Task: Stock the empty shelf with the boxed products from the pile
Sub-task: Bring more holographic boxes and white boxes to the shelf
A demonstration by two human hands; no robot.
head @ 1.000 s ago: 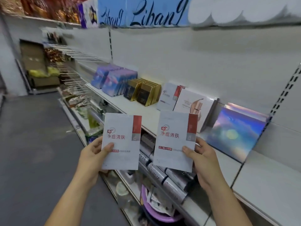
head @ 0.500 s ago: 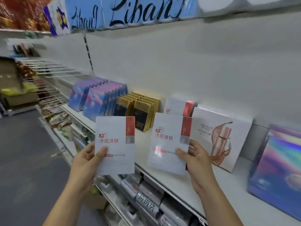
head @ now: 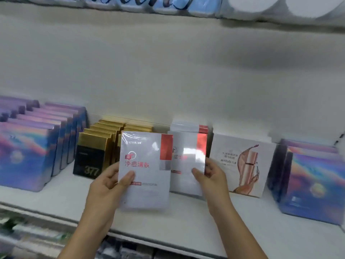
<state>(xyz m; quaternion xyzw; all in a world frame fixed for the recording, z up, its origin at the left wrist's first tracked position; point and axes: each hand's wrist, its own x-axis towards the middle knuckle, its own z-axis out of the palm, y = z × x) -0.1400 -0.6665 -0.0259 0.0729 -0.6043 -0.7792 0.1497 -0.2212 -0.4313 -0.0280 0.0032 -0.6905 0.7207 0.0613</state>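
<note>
My left hand (head: pixel 110 186) grips a white box with a red corner patch (head: pixel 145 176), held upright over the front of the white shelf (head: pixel 168 225). My right hand (head: pixel 211 178) grips a second white and red box (head: pixel 186 163) by its right edge. That box stands on the shelf right in front of a matching white and red box (head: pixel 188 127) at the back. The left box overlaps the left side of the right one.
Gold and black boxes (head: pixel 93 152) stand left of the white ones. Iridescent blue boxes (head: pixel 31 150) fill the far left, and another iridescent box (head: pixel 313 184) stands at the right. A white box with a rose-gold picture (head: pixel 240 165) leans right of my right hand.
I have stepped closer and face the shelf squarely. Both boxes moved forward over the shelf; the right one now stands in front of the matching box at the back.
</note>
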